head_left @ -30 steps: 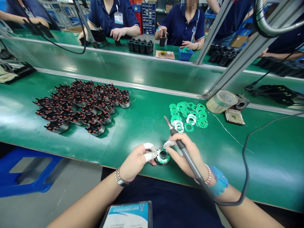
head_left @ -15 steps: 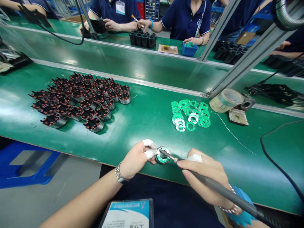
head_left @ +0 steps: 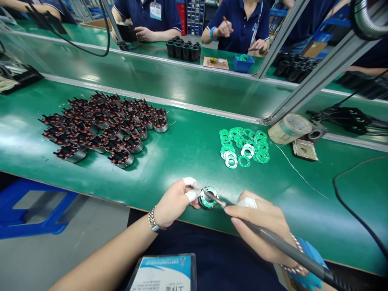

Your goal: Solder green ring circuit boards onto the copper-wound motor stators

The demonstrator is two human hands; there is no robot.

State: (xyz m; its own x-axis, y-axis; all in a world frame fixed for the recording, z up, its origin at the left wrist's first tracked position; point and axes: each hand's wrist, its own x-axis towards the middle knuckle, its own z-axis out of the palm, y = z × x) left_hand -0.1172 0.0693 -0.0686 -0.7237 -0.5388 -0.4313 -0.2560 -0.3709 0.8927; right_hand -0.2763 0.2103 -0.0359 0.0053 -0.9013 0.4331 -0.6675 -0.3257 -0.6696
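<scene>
Near the front edge of the green bench, my left hand (head_left: 177, 200) pinches the left side of a motor stator (head_left: 209, 205) topped by a ring-shaped green circuit board (head_left: 214, 193). White covers wrap its thumb and finger. My right hand (head_left: 262, 224) grips a soldering iron (head_left: 273, 238) like a pen, its tip over the board's ring; whether it touches, I cannot tell. Thin wires stick up behind the board. Farther back lie several loose ring-shaped boards (head_left: 244, 161). Many copper-wound stators (head_left: 121, 158) stand in a cluster on the left.
A round tub (head_left: 289, 128) and a small tray (head_left: 305, 149) stand back right, beside a metal post (head_left: 312, 68). Solder wire (head_left: 294, 167) and a black cable (head_left: 348, 198) cross the right side. Co-workers (head_left: 242, 24) sit across the bench. A blue stool (head_left: 30, 210) is lower left.
My hands, the stator and the iron keep nearly the same positions. Across the bench, a co-worker's brush hand has lifted away from the black parts, and the other hand has left the blue box.
</scene>
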